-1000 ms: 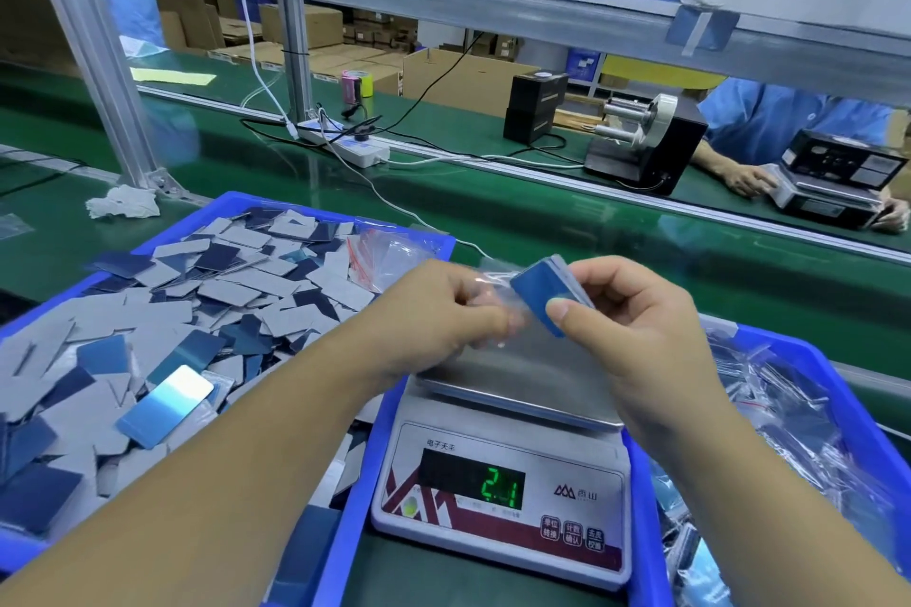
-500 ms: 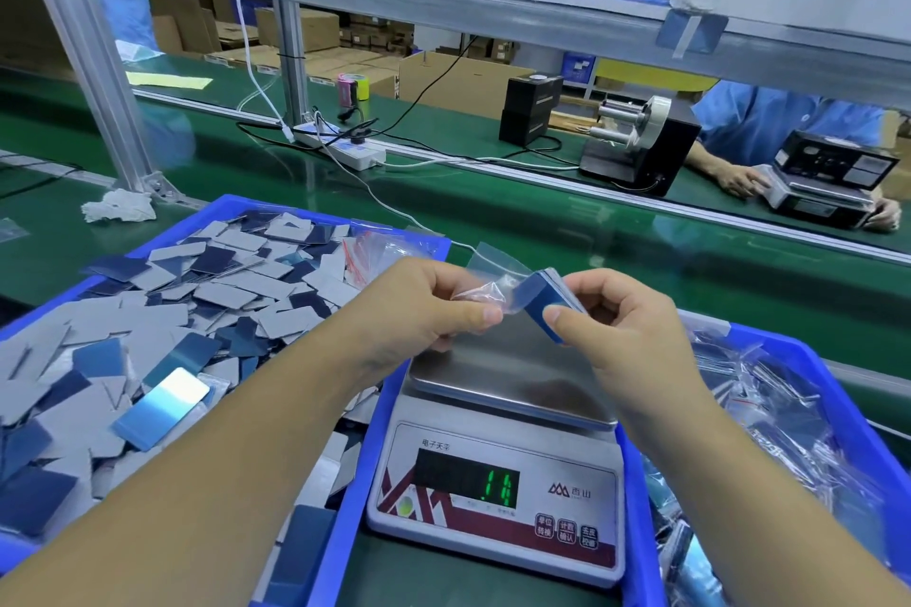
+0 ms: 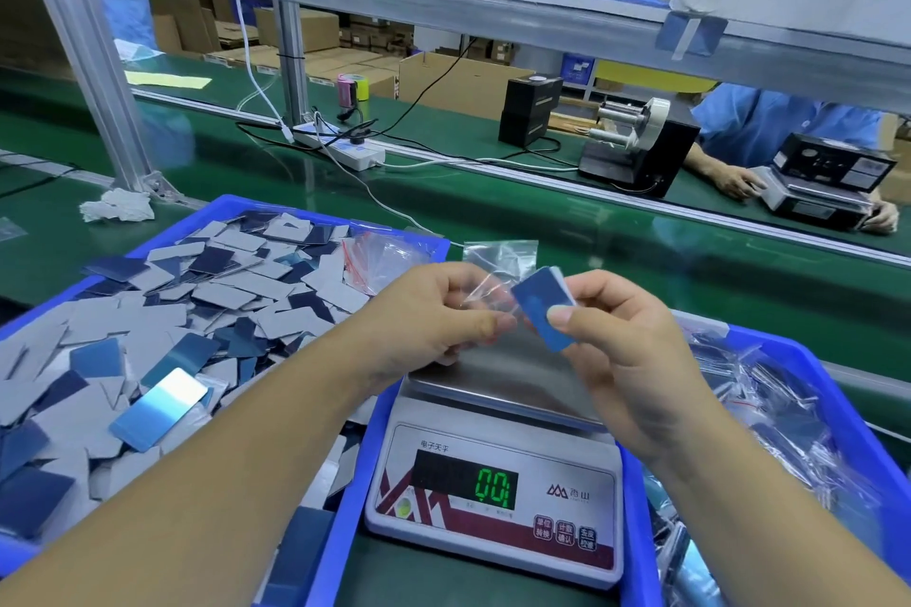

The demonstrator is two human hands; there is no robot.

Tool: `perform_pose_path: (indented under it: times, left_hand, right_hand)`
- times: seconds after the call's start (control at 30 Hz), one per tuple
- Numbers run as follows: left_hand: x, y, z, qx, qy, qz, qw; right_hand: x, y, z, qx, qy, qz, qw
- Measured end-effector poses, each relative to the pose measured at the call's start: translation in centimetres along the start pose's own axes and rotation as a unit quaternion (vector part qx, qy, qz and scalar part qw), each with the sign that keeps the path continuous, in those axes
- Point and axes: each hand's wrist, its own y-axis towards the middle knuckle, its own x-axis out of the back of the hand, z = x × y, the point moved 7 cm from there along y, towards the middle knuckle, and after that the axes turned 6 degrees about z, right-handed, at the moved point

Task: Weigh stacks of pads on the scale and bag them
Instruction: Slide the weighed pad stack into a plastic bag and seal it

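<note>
My right hand (image 3: pixel 621 350) pinches a small stack of blue pads (image 3: pixel 542 308) above the scale (image 3: pixel 498 483). My left hand (image 3: pixel 434 315) pinches a clear plastic bag (image 3: pixel 500 269), whose lower edge meets the stack. The stack's lower corner points down toward the steel platter (image 3: pixel 508 380), which has nothing on it. The green display reads about 0.0. Part of the bag is hidden behind my left fingers.
A blue bin (image 3: pixel 246 207) at left holds several loose grey and blue pads and spare bags. A blue bin (image 3: pixel 798 355) at right holds filled bags. A green conveyor (image 3: pixel 591 232), power strip (image 3: pixel 340 148), label dispenser (image 3: pixel 636 153) and another worker's hands lie beyond.
Both hands lifted the stack and bag slightly off the scale. The bag unfolded upward. The scale reading dropped from 2.1 through 1.6 to about 0.0.
</note>
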Motion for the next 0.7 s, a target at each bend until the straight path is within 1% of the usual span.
perform_pose_path:
  times: [0.07,0.2,0.33,0.43,0.53,0.6,0.7]
  left_hand:
    - [0.0,0.0,-0.4,-0.021,-0.010,-0.011,1.000]
    - [0.0,0.1,-0.8,-0.056,0.003,-0.025,0.998]
    - [-0.3,-0.1,-1.1,-0.068,-0.004,-0.015,0.998]
    - [-0.5,-0.1,-1.2,-0.064,-0.003,-0.010,0.998]
    - [-0.2,-0.1,-0.6,-0.026,0.026,-0.035,0.999]
    - [-0.6,-0.2,-0.4,-0.004,0.008,0.000,1.000]
    - [-1.6,-0.6,-0.7,0.003,0.011,0.065,0.998]
  right_hand:
    - [-0.1,0.0,-0.4,-0.011,-0.002,-0.005,1.000]
    - [-0.1,0.1,-0.4,-0.012,0.014,-0.012,1.000]
    - [0.0,0.1,-0.6,-0.020,0.033,-0.010,0.999]
    - [-0.2,0.1,-0.5,-0.017,0.035,-0.014,0.999]
    - [0.1,0.0,-0.3,-0.002,0.023,-0.033,0.999]
    - [0.0,0.0,0.0,0.012,0.016,-0.028,0.999]
    - [-0.1,-0.1,0.4,0.033,-0.017,-0.023,0.999]
